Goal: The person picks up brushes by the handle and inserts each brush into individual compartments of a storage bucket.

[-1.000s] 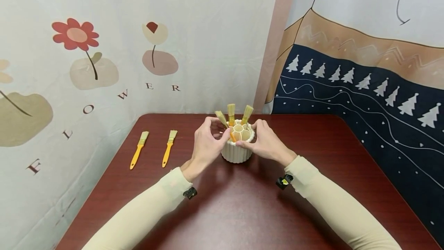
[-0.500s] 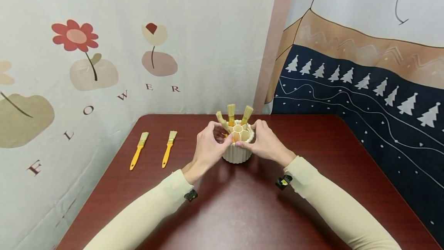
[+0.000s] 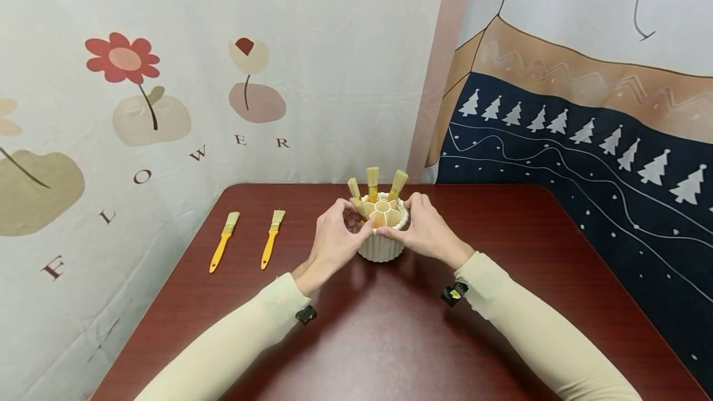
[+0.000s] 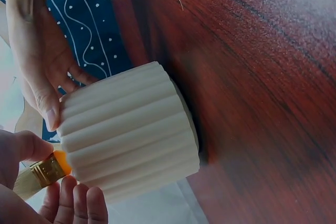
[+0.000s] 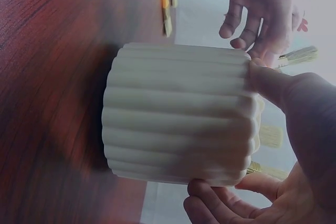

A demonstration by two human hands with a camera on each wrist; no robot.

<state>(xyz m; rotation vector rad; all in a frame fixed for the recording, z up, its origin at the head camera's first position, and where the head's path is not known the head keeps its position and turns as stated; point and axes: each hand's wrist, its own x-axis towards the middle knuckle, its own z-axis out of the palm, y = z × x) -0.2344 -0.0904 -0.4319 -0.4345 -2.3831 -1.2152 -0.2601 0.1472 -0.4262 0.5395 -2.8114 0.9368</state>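
A white ribbed pot with inner compartments stands at the middle of the dark red table. Three yellow-handled brushes stand in it, bristles up. My left hand pinches the leftmost brush at its metal ferrule, just above the pot's left rim. From the other side my right hand grips the pot's rim, thumb on the near ribbed wall and fingers curled over the far edge. The other two brushes lean at the back of the pot.
Two loose yellow-handled brushes lie side by side on the table to the left of the pot. Printed fabric hangs behind and along both sides of the table. Bare tabletop lies in front of the pot.
The leftmost brush has gone from leaning outward to nearly upright and sits lower in the pot, with my left hand following it. My right hand has kept its hold on the pot.
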